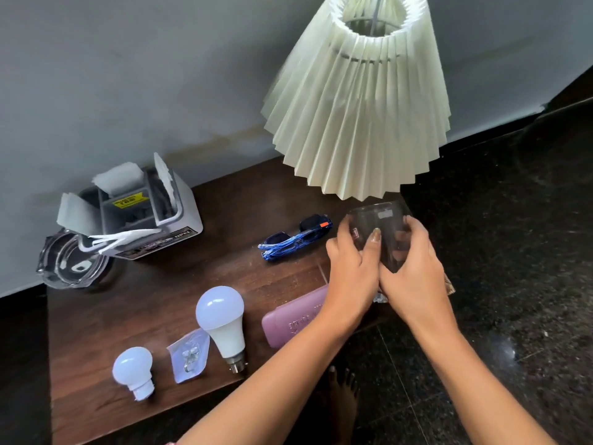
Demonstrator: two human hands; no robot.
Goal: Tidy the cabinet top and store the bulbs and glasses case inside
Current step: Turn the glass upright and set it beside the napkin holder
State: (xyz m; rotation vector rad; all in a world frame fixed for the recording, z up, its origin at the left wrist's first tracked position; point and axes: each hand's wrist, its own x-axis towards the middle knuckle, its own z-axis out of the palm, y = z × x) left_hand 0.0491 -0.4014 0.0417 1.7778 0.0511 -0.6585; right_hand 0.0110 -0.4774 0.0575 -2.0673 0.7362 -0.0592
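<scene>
Left hand (351,268), right hand (412,268) (both) gripping glass (385,226)

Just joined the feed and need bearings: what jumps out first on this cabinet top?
A big pleated cream lampshade dominates the back right. Right below it, both hands, left and right, grip a clear drinking glass. Toward the front of the dark wooden cabinet top lie two white bulbs, large and small, and a mauve glasses case.

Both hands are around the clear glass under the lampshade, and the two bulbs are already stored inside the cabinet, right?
Not quite. The head view shows the left hand and right hand around the clear glass, but the large bulb and small bulb lie on the cabinet top.
</scene>
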